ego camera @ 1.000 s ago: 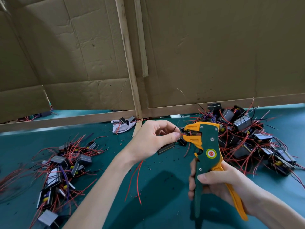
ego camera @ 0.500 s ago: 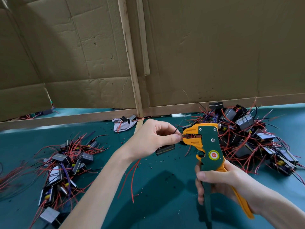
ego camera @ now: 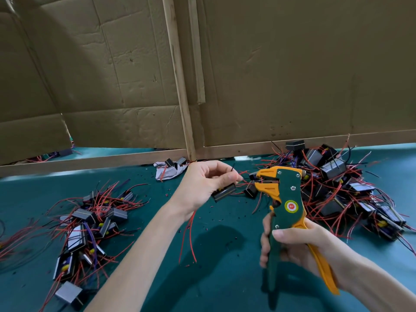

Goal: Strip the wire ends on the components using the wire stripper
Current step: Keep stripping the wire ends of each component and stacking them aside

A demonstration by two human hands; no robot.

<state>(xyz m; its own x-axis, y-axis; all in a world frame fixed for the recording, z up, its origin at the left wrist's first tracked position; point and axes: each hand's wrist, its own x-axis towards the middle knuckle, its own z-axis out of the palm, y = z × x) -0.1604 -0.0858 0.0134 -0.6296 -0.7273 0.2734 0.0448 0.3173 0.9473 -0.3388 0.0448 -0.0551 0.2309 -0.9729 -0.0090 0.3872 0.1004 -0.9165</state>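
My left hand (ego camera: 202,183) pinches a thin wire between thumb and forefinger, its component (ego camera: 224,192) hanging just under my fingertips above the green table (ego camera: 157,278). My right hand (ego camera: 299,246) wraps both handles of the wire stripper (ego camera: 286,199), its orange head just beside that wire. Left pile (ego camera: 90,221) and right pile (ego camera: 337,183) of components flank my arms.
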